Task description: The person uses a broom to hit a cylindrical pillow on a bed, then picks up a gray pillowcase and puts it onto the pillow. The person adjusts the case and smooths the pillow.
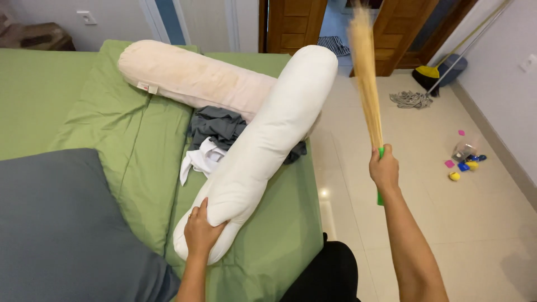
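- Left hand [202, 232]: fingers closed around the near end of the white bolster [263, 145], pinching its fabric close to the bed's [279, 246] near right corner.
- Right hand [384, 168]: fist closed on the green handle of a straw whisk broom [366, 72], raised upright beyond the bed's right edge, over the tiled floor [447, 223]; bristles blurred.
- White bolster: long, plump, cylindrical; runs diagonally from the left hand toward the far right edge of the bed, its far end resting across a cream bolster [190, 75].
- Beneath it, mid-bed by the right edge: crumpled grey and white clothes [215, 137].
- Near left corner: grey pillow [61, 223] on the green sheet.
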